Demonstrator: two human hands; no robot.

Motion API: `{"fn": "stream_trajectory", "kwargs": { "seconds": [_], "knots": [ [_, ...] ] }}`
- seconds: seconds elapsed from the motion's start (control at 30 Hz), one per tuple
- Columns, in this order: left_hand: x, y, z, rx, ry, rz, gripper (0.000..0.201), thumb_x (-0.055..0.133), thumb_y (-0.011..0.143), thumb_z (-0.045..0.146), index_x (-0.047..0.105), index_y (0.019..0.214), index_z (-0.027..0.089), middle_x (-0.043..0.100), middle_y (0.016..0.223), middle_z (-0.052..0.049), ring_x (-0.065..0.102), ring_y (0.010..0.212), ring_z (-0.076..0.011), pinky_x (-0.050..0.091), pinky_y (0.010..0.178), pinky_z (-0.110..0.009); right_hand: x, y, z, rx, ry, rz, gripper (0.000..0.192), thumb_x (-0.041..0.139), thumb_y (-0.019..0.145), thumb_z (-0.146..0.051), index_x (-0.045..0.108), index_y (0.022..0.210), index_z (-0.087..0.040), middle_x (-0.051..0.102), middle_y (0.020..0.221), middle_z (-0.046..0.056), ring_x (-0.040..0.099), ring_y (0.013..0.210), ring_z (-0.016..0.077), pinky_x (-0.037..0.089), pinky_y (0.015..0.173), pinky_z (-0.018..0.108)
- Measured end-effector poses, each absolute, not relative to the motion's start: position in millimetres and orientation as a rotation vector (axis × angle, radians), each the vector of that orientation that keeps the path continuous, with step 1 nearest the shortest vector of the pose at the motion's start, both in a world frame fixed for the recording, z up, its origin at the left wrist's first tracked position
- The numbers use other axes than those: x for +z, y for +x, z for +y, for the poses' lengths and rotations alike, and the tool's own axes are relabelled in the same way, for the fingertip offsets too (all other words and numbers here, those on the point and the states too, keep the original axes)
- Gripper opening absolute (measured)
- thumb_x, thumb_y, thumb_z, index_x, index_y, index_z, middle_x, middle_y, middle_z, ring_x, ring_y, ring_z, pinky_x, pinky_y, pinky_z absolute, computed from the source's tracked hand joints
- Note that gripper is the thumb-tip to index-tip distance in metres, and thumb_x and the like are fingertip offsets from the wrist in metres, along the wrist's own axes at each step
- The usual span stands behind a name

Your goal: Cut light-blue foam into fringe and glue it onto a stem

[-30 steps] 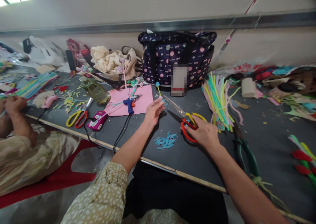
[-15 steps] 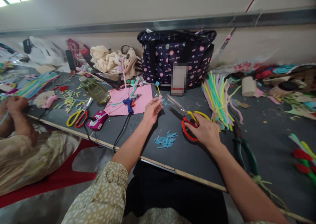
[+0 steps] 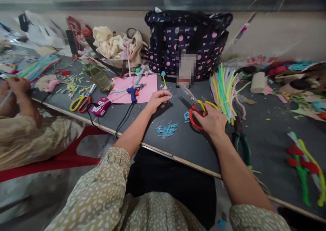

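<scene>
My right hand [image 3: 213,119] grips a pair of scissors [image 3: 201,106] with one red and one yellow handle, its blades pointing away and to the left. My left hand [image 3: 160,100] is closed in a pinch left of the blades. A speck of blue shows by its fingertips, but whether it is held or lies on the table I cannot tell. Nearer me lies a pile of cut blue strips [image 3: 167,129]. A smaller group of blue pieces [image 3: 186,116] lies beside the red handle. Behind my left hand stands a yellow stem with a blue top [image 3: 163,74].
A blue glue gun [image 3: 132,93] lies on pink paper [image 3: 149,88]. A bottle of liquid [image 3: 99,76] and other scissors [image 3: 83,101] are left. A bundle of coloured stems [image 3: 225,93] and green-handled pliers [image 3: 243,144] lie right. A dark patterned bag [image 3: 165,47] stands behind. Another person's hands [image 3: 19,86] are far left.
The view has tipped down, so the table sits higher in the picture. My left fingers have bent over more. The blue pieces beside the red handle now show.
</scene>
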State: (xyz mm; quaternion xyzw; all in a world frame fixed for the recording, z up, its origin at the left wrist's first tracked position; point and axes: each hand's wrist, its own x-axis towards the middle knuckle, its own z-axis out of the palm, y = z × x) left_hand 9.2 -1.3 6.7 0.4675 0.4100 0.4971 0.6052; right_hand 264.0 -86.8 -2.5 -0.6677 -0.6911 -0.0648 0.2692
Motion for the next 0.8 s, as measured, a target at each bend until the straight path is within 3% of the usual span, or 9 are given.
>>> {"fn": "stream_trajectory", "kwargs": {
  "seconds": [0.23,0.37,0.6,0.8],
  "knots": [
    [44.2,-3.3,-34.9,0.653,1.375,0.878,0.023,0.08,0.052,0.001,0.076,0.072,0.012,0.073,0.072,-0.009,0.064,0.062,-0.0135,0.048,0.062,-0.023,1.9,263.8,-86.4,-0.079,-1.748,-1.857,0.06,0.056,0.083,-0.06,0.065,0.119,-0.013,0.07,0.089,0.015,0.063,0.088,0.0301,0.045,0.071,0.038],
    [48.9,-9.6,-62.2,0.507,1.483,0.922,0.02,0.081,0.051,0.006,0.075,0.068,0.014,0.071,0.067,-0.008,0.064,0.059,-0.0159,0.049,0.06,-0.026,0.0,264.5,-85.8,-0.073,-1.746,-1.864,0.058,0.056,0.083,-0.06,0.065,0.117,-0.014,0.069,0.082,0.013,0.062,0.085,0.0291,0.044,0.072,0.037],
    [53.0,1.1,-65.3,0.671,1.596,1.051,0.015,0.074,0.062,0.015,0.073,0.076,0.011,0.066,0.066,-0.002,0.054,0.057,-0.0077,0.038,0.051,-0.017,-1.7,264.3,-83.1,-0.051,-1.816,-1.779,0.05,0.058,0.082,-0.061,0.066,0.107,-0.019,0.067,0.081,0.008,0.061,0.082,0.0258,0.045,0.075,0.038],
    [37.9,27.9,-43.7,0.688,1.774,1.126,0.013,0.064,0.066,0.015,0.071,0.077,0.013,0.066,0.068,0.0,0.054,0.06,-0.0091,0.041,0.057,-0.021,-0.4,267.0,-80.0,0.015,-1.836,-1.692,0.051,0.059,0.081,-0.059,0.067,0.111,-0.019,0.07,0.088,0.009,0.063,0.084,0.0267,0.046,0.077,0.039]
  ]
}}
